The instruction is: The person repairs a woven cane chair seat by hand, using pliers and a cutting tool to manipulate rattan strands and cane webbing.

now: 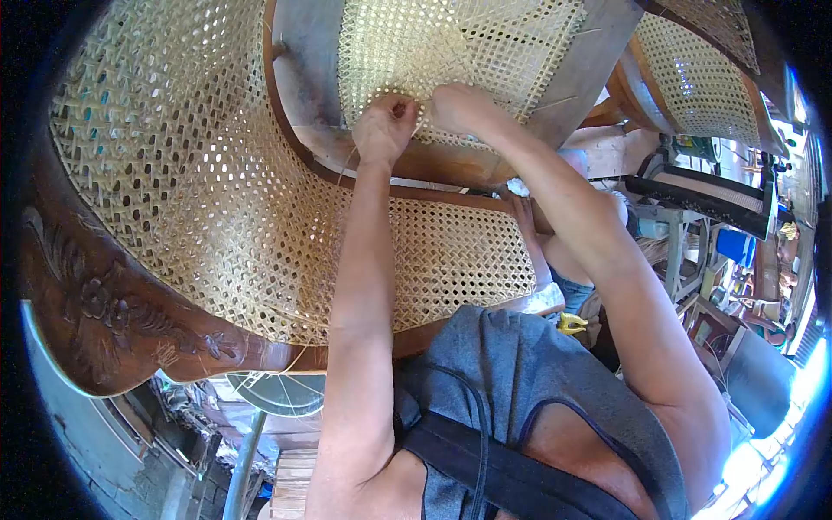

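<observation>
Both hands are at the lower edge of a woven cane panel set in a wooden frame. My left hand is closed in a pinch, its fingers curled. A thin cane strand trails beneath it, and a short bit of strand shows between the two hands. Just to the right, my right hand is closed against the weave; its fingertips are hidden, so what it pinches cannot be seen. Loose strand ends stick out over the frame's right side.
A large cane-woven chair back with carved wood curves around the left. Another cane panel lies below the hands. Further off are a yellow clamp-like tool, a spoked wheel, a caned chair and a blue container.
</observation>
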